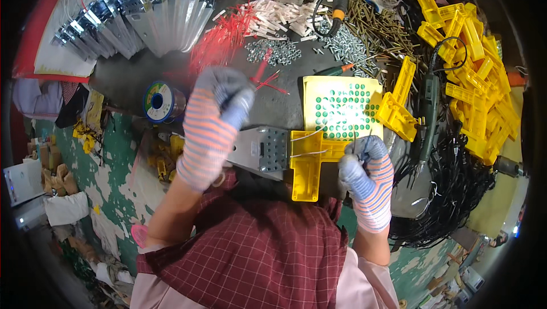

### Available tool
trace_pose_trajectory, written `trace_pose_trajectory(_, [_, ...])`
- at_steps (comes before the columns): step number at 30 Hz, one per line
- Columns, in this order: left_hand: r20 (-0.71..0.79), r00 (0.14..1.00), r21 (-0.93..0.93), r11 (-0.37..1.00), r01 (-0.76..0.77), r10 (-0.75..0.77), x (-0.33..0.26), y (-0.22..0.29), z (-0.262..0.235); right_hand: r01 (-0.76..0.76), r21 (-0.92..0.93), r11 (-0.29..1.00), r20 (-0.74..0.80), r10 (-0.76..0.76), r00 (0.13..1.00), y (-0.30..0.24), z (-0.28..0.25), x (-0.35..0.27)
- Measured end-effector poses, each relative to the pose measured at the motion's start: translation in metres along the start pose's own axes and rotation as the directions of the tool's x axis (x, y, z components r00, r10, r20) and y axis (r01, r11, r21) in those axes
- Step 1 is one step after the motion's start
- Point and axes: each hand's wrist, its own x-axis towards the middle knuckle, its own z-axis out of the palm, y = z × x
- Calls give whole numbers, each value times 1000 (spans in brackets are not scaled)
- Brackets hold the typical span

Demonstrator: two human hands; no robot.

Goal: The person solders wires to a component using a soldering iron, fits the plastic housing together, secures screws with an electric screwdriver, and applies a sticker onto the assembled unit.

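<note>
My left hand (219, 109), in a striped knitted glove with grey fingertips, is blurred over the bench. Its fingers are curled together, and a smeared red wire (262, 65) sticks out from their tips. My right hand (367, 175), gloved alike, is closed at the right end of a yellow plastic part (306, 175). That part butts against a perforated grey metal housing (259, 146), with two pale wire leads (310, 154) lying across it. The left end of the housing is partly behind my left forearm.
Red wires (228, 38), white pieces (282, 15), nuts (273, 52) and screws (347, 47) lie in heaps. Metal housings (154, 9) stand fanned out far left. A solder spool (162, 102), green-dotted yellow sheet (313, 92), green electric screwdriver (428, 115) and yellow parts (478, 81) flank my hands.
</note>
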Motion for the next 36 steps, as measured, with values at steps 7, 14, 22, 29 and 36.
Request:
trace_pose_trajectory(7, [480, 846, -575, 646, 503, -232, -41, 44, 21, -73, 21, 997, 123, 70, 990, -24, 26, 12])
trace_pose_trajectory(14, [593, 785, -522, 656, 545, -180, -47, 46, 25, -151, 185, 971, 101, 134, 986, -11, 18, 12])
trace_pose_trajectory(22, [561, 812, -576, 627, 525, -164, -51, 37, 38, -126, 173, 977, 113, 108, 988, -8, 23, 7])
trace_pose_trajectory(29, [592, 781, -673, 411, 615, -200, -56, 36, 35, 242, -196, 950, 118, -222, 968, 12, 9, -15])
trace_pose_trajectory(36, [785, 610, -545, 345, 764, -108, -60, 33, 32, -229, 196, 954, 203, 189, 961, -8, -8, 0])
